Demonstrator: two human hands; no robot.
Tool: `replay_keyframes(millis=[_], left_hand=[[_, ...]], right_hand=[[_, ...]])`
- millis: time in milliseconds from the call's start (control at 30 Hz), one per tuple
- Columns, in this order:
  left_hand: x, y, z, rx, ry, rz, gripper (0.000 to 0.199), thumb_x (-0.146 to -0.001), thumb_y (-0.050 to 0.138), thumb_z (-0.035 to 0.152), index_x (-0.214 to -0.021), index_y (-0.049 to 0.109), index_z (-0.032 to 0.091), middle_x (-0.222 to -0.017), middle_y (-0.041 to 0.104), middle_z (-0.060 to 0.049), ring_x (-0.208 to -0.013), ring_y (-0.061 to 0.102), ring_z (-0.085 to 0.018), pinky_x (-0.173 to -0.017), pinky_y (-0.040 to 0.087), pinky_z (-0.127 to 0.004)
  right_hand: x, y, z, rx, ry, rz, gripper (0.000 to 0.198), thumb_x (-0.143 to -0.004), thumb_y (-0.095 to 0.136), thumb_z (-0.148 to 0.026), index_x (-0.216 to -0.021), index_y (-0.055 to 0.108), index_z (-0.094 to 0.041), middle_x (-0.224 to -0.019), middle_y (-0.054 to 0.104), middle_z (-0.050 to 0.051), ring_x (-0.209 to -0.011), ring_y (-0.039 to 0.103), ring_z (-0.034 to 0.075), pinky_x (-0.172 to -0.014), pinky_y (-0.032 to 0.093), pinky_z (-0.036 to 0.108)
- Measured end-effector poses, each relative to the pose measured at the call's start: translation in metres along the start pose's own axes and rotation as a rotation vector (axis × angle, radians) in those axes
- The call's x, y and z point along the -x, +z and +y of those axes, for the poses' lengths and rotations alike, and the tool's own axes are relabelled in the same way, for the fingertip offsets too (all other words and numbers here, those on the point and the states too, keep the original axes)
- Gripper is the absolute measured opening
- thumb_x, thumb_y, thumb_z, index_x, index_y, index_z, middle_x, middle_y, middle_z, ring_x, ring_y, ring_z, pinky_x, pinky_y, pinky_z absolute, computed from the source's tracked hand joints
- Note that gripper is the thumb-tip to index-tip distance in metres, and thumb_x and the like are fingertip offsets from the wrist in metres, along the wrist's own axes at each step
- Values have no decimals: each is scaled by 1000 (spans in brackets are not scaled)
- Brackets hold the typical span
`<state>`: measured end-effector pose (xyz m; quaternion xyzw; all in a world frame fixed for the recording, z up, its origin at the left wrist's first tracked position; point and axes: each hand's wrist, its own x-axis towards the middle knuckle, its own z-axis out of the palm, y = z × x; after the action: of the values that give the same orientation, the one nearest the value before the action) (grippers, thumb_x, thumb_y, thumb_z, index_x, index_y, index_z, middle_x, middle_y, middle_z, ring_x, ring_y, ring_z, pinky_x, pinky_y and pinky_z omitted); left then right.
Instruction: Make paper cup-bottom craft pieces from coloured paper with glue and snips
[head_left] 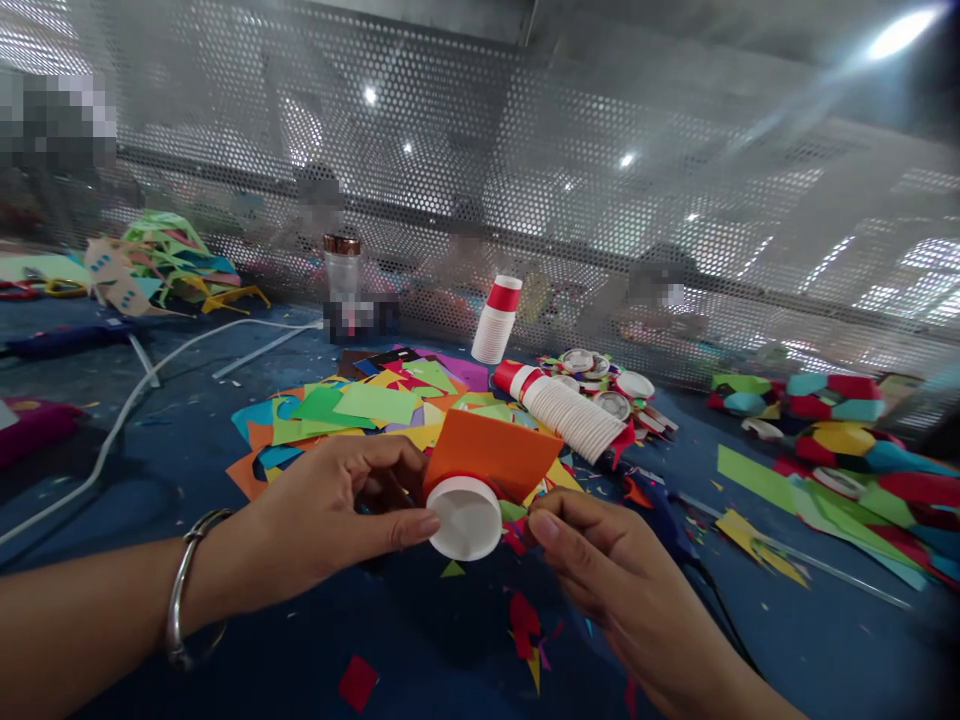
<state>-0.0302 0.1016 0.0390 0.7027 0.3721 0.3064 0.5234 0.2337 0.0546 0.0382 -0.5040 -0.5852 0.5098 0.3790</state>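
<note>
My left hand grips a paper cup by its side, thumb at the rim, with the round white end facing me. A sheet of orange paper stands up behind the cup, touching it; how it is fixed there is hidden. Just right of the cup is my right hand, thumb and forefinger pinched together. Whatever lies between those fingertips, if anything, is too small to make out. Beyond both hands spreads a pile of coloured paper pieces.
Stacked paper cups stand upright, and another stack of cups lies on its side. A glue gun with a cord is at right, near colourful paper crafts. A white cable crosses the left; a clear bottle stands behind.
</note>
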Motion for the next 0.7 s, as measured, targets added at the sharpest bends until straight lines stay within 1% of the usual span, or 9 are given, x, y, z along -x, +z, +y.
replay_keyframes(millis=[200,300,467,633,700], left_hand=[[1,-2,5,-126,68,35,25,-87,75,44,-90,68,19,-81,66,1,-73,59,-13,-67,48,-26],[2,-1,9,-163,74,63,25,-86,75,44,-91,69,20,-83,69,0,-75,63,-15,-68,51,-26],[5,-1,10,-230,111,81,22,-86,76,43,-94,72,22,-90,74,0,-84,68,-16,-77,54,-26],[4,-2,9,-237,123,72,26,-87,75,47,-95,74,22,-91,74,0,-84,68,-17,-75,53,-27],[3,-3,9,-252,120,72,29,-87,74,49,-97,74,22,-93,75,-1,-86,67,-18,-76,53,-28]], right_hand=[[1,0,-2,8,17,-6,43,-94,65,-60,-81,61,-19,-63,29,-9,-49,14,7,-42,10,25],[2,0,-2,12,9,0,44,-93,65,-61,-80,60,-19,-63,30,-9,-49,15,7,-42,11,25],[2,0,-1,27,-4,-18,43,-94,64,-60,-81,60,-20,-61,28,-9,-48,16,7,-42,11,25],[2,0,0,36,-3,-12,43,-94,65,-60,-79,58,-20,-60,27,-9,-48,16,7,-41,11,25],[2,0,0,43,-4,-6,43,-94,64,-60,-79,58,-20,-60,27,-9,-48,17,7,-41,12,25]])
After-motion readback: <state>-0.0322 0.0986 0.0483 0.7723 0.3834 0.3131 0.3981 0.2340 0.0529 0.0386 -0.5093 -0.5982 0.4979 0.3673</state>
